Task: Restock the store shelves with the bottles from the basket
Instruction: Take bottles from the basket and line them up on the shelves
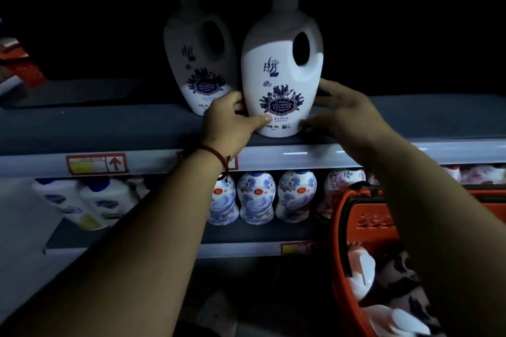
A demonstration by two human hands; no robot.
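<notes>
Two hands on a white pump bottle (279, 85) at the shelf (109, 128) edge

The left hand (230, 123), red cord at the wrist, grips the bottle's 8 o'clock side, thumb across the purple floral label. The blurred right hand (347, 117) meets its 4 o'clock side, grip unclear. A matching bottle (200, 63) stands behind at 10 o'clock; an orange basket (356, 213) sits at 5 o'clock.
</notes>
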